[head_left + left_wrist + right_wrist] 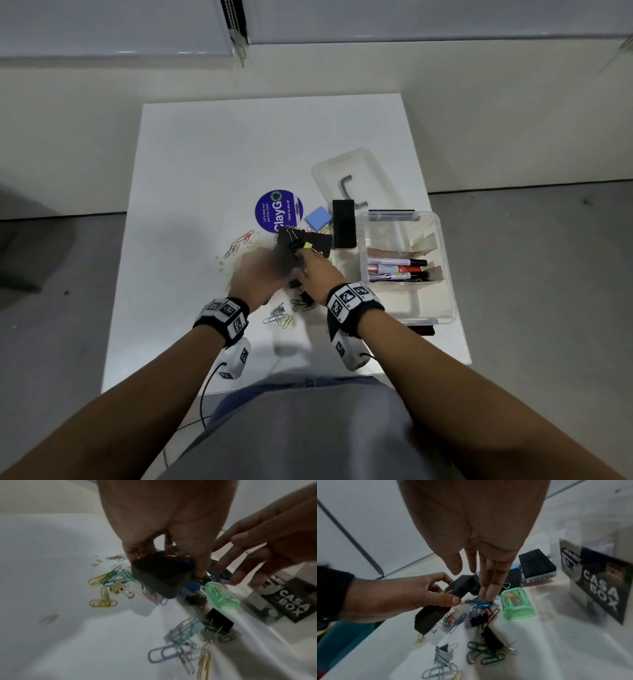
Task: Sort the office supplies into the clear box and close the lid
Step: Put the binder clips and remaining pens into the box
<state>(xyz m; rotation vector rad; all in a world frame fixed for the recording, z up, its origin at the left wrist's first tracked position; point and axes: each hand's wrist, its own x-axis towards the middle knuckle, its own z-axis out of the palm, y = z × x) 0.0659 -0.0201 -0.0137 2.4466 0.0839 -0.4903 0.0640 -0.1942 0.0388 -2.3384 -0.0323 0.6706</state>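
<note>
My left hand (265, 274) grips a black foam eraser (433, 612) lifted just above the table, thumb and curled fingers around it. My right hand (310, 265) reaches in beside it with straight fingers, their tips touching a small blue binder clip (483, 603); the thumb stands apart. A green translucent sharpener (517, 605) lies right of that clip. Black binder clips (478, 618) and coloured paper clips (109, 580) are scattered around both hands. The clear box (445, 270) stands at the right, open, with markers (397, 267) inside. Its lid (346, 171) lies behind it.
A second black eraser (343, 224) and a blue sticky pad (318, 219) lie between the lid and my hands. A round purple sticker (278, 210) is on the white table (205, 164). More paper clips (279, 317) lie near the front edge.
</note>
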